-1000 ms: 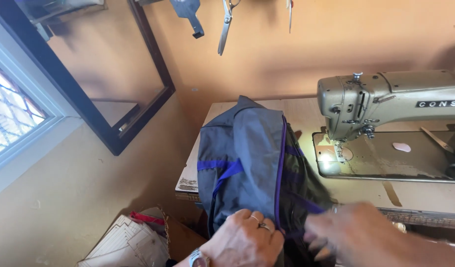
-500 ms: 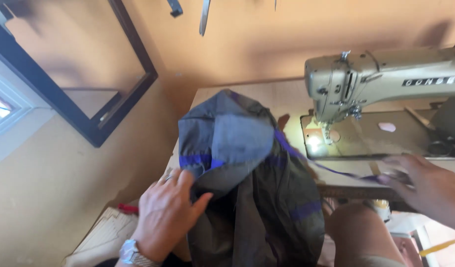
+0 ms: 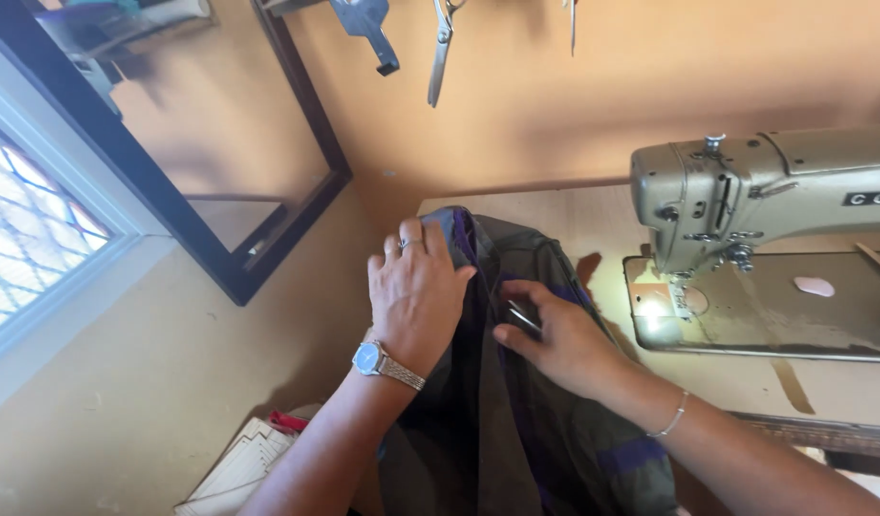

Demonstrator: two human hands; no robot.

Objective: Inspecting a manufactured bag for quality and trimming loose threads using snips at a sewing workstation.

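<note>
Garment (image 3: 516, 449), dark grey w/ purple stripes: left hand (image 3: 416, 291) flat on it, right hand (image 3: 559, 339) pinching small metal tool (image 3: 524, 317).

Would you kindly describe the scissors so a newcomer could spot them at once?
Start at the orange wall above the grey-green sewing machine. Near the top edge, left of the machine, hang the metal scissors, blades down, slimmer than the blue-grey tool beside them.

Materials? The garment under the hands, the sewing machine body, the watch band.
Garment: woven cloth, matte grey-olive with purple stripes; it folds and creases softly. Sewing machine: likely painted metal, pale green, semi-gloss highlights. Watch band on left hand: silvery metal links, shiny.
</note>
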